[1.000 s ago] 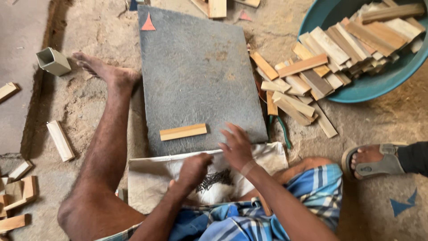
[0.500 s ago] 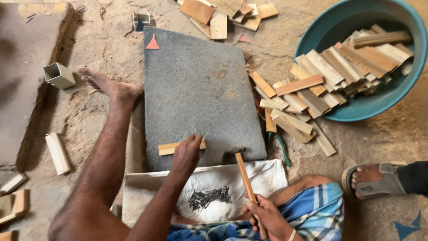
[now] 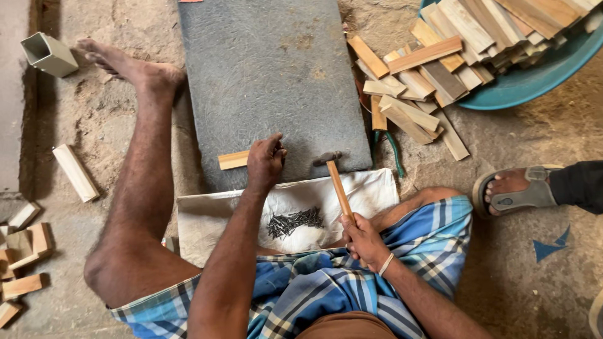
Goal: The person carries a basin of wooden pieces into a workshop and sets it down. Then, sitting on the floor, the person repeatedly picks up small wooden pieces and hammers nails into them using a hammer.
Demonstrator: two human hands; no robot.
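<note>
Scattered wood offcuts (image 3: 25, 251) lie far left. The left hand (image 3: 265, 164) pinches a wooden strip (image 3: 233, 160) on the grey stone slab (image 3: 270, 75). Nails (image 3: 295, 221) lie on white cloth (image 3: 207, 220). The right hand (image 3: 363, 240) grips a hammer (image 3: 336, 182); beyond, wooden slats (image 3: 408, 88) spill from a blue basin (image 3: 534, 78).

The slab (image 3: 270, 75) was grey and mottled. The wooden strip (image 3: 232, 160) on it was pale tan. The hammer (image 3: 336, 182) had an orange-brown handle and dark head. The cloth (image 3: 213, 216) was off-white; the nails (image 3: 295, 221) dark grey. The wrap (image 3: 414, 251) was blue-and-white plaid. The basin (image 3: 534, 81), far right, was teal.
</note>
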